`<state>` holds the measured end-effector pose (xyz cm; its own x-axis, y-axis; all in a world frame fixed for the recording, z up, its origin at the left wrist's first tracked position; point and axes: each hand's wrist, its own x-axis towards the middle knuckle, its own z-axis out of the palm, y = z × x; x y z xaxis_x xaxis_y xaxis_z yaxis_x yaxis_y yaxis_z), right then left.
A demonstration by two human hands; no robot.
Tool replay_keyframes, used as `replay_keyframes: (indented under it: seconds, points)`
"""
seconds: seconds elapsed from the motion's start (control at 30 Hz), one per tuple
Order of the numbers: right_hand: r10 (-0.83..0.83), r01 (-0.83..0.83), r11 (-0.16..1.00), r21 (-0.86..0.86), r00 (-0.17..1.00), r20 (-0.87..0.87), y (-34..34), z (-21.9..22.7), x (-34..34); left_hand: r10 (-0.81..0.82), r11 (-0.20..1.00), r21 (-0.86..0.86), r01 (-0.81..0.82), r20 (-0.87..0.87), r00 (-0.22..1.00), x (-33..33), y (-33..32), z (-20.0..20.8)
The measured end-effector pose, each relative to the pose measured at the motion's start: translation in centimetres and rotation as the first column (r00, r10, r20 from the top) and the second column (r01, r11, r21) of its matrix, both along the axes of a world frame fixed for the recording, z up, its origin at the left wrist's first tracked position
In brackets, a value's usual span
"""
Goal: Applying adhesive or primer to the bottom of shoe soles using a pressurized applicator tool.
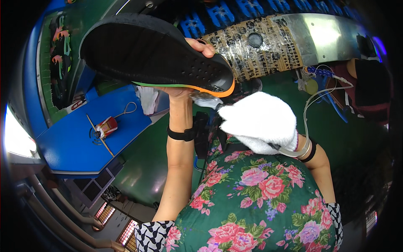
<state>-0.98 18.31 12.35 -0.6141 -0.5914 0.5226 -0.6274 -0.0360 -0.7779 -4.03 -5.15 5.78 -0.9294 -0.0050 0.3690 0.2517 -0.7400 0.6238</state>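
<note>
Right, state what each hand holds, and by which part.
The left hand holds a black shoe sole by the edge of its narrower half. The gloved right hand seemingly holds a brush-like tool, its gripped part hidden.

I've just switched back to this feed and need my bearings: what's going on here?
A person in a green floral garment is holding up a black shoe sole with an orange and green edge. The bare left hand grips it from behind, its fingers showing over the upper edge. The white-gloved right hand is just below the sole's orange end; what it may be holding is too blurred to tell. A blue table stands to the left.
</note>
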Motion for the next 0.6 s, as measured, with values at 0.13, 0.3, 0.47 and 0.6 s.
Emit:
replay_keyframes:
  seconds: [0.13,0.3,0.47,0.6]
  points:
    - [0.005,-0.005,0.999,0.039,1.000,0.004,0.4,1.1,-0.3,0.046,0.999,-0.005,-0.047,-0.020,0.999,-0.1,0.1,-0.9]
    - [-0.024,0.024,0.999,0.040,1.000,-0.017,1.3,-0.4,0.1,-0.017,0.993,0.120,0.019,-0.015,1.000,-0.1,0.7,-0.5]
    - [0.015,-0.014,1.000,-0.011,0.999,0.039,0.4,1.1,0.2,0.040,0.998,0.053,-0.037,-0.044,0.998,-0.2,0.9,-0.8]
    - [-0.034,0.033,0.998,0.057,0.999,0.019,1.8,0.8,-0.2,0.036,0.999,0.021,-0.036,-0.009,0.999,0.0,0.4,-0.9]
